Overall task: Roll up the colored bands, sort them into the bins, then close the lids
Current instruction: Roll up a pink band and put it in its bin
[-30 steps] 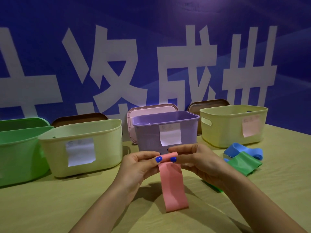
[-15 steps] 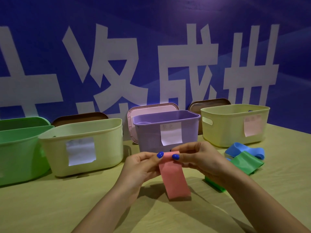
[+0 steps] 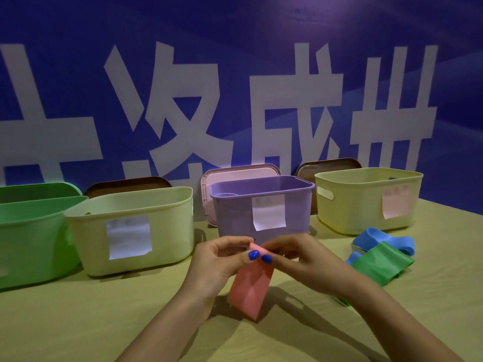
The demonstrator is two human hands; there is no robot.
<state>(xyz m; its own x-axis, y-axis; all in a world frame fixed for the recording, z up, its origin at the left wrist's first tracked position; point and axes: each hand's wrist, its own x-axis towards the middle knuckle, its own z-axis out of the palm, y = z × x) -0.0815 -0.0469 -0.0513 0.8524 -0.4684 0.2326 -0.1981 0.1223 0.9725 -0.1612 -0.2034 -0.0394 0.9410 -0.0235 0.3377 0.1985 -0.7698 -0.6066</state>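
A pink band hangs over the table in front of the purple bin. Its top end is partly rolled, and my left hand and my right hand both pinch that roll between thumb and fingers. The loose tail droops down and tilts toward the left. A green band lies flat at the right, overlapping a blue band. Four open bins stand in a row: a green bin, a pale yellow bin, the purple one and another yellow bin.
Lids lean against the blue wall behind the bins: a brown lid, a pink lid and a second brown lid. Paper labels are stuck on three bin fronts. The wooden table stretches toward me.
The hanging tail of the pink band has grown shorter as the roll at the top took up more of it. Both hands stayed at the same spot.
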